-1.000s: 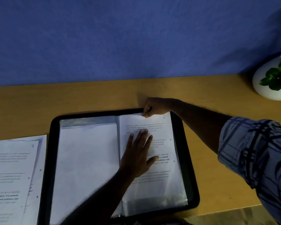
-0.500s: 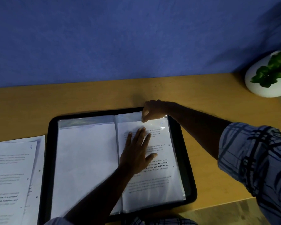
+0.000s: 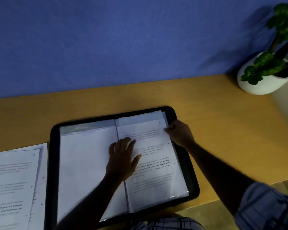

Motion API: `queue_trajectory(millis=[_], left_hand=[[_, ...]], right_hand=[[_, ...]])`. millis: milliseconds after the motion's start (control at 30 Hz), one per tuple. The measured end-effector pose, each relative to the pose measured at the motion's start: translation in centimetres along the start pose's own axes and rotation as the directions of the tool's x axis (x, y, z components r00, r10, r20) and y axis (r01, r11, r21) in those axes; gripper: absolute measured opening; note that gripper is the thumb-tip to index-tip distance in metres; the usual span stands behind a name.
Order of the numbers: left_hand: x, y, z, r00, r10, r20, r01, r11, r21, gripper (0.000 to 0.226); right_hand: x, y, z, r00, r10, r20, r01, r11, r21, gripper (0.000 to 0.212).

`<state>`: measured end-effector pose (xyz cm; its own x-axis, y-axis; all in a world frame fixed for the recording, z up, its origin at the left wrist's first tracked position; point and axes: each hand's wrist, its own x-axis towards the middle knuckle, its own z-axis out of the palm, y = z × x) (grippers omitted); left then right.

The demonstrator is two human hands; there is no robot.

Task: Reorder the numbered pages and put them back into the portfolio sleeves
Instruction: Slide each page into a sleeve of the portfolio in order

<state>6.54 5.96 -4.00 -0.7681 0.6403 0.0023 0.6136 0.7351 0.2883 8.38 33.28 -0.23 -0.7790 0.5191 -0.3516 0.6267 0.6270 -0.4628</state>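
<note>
Head view: the portfolio (image 3: 54, 163) lies open on the desk (image 3: 223, 130), with both hands on its right-hand side. The left hand (image 3: 123, 160) lies flat, fingers straight and slightly spread. It presses the printed page (image 3: 155, 178) close to the spine, thumb out toward the other hand. The right hand (image 3: 179, 133) is beyond it on the thumb side, fingers curled in a pinch on the outer edge of the clear sleeve (image 3: 140, 117) near the far corner. Whether the page's own edge is caught in that pinch I cannot tell. The page sits inside the sleeve, with a strip of bare plastic showing past its far edge. A faint handwritten number, probably a 6, is just beside the right hand's fingertips.

The step in hand looks like seating and squaring this page. To do it well, the flat hand should press lightly and evenly so the sheet does not creep or buckle while the pinching hand draws the plastic taut. Too much weight near the spine would pin the paper and crease it. Stroking from the palm outward toward the pinch would push out trapped air and wrinkles. The near edge should reach the sleeve's bottom before either hand lets go.

Well off to the little-finger side of the left hand, beside the portfolio, lie the loose pages (image 3: 13, 180), with a 9 on the top sheet, so more are left to file.
</note>
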Motion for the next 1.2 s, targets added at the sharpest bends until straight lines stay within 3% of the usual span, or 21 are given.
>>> queue_trajectory(millis=[167,300,433,533,667,733,833,933,1000,1067,1133,1200], left_hand=[[-1.5,-0.8,-0.4,0.997,0.022,0.068,-0.020,0.999,-0.028,0.064],[-2.2,-1.2,-0.9,0.984,0.083,0.157,-0.079,0.996,-0.035,0.072],[-3.6,-1.6,-2.2,0.977,0.150,0.149,-0.135,0.985,-0.103,0.077],[-5.3,-2.5,-3.1,0.987,0.115,0.113,-0.099,0.986,-0.137,0.075],[-7.2,-3.2,-4.5,0.999,0.007,-0.035,-0.017,0.955,-0.295,0.054],[-7.5,-2.8,-5.5,0.991,-0.131,0.007,0.117,0.860,-0.497,0.040],[-7.0,-1.4,-7.2,0.943,-0.248,0.224,0.329,0.571,-0.752,0.011],[-6.4,0.7,-8.8,0.917,-0.186,0.352,0.395,0.321,-0.861,0.015],[-6.1,1.6,-9.3,0.895,-0.213,0.392,0.435,0.215,-0.875,0.020],[-6.2,1.5,-9.1,0.869,-0.335,0.365,0.450,0.226,-0.864,0.024],[-6.6,0.7,-8.8,0.845,-0.444,0.297,0.460,0.322,-0.828,0.028],[-7.2,-0.7,-8.7,0.818,-0.490,0.301,0.472,0.275,-0.837,0.022]], right_hand=[[-6.4,1.1,2.4,0.994,0.106,0.022,-0.106,0.994,0.017,0.048],[-8.9,0.9,2.9,0.988,0.152,-0.013,-0.149,0.982,0.114,0.034],[-9.8,1.0,2.9,0.974,0.188,-0.125,-0.158,0.963,0.218,0.020],[-10.8,0.7,2.9,0.955,0.124,-0.268,-0.083,0.984,0.160,0.017],[-12.4,-0.1,3.2,0.886,-0.086,-0.455,0.050,0.995,-0.090,0.014],[-13.5,-1.2,3.5,0.845,-0.185,-0.502,0.113,0.979,-0.171,0.014],[-16.0,-4.4,4.0,0.814,-0.274,-0.512,0.207,0.961,-0.186,0.012],[-18.7,-7.7,5.9,0.814,-0.384,-0.435,0.342,0.923,-0.175,0.003],[-20.0,-9.0,7.4,0.826,-0.435,-0.358,0.416,0.900,-0.131,0.011],[-21.0,-9.8,8.6,0.832,-0.451,-0.323,0.452,0.889,-0.075,0.022],[-21.7,-10.3,9.4,0.811,-0.502,-0.299,0.518,0.855,-0.030,0.036],[-22.0,-10.2,9.8,0.789,-0.541,-0.293,0.572,0.820,0.026,0.047]])
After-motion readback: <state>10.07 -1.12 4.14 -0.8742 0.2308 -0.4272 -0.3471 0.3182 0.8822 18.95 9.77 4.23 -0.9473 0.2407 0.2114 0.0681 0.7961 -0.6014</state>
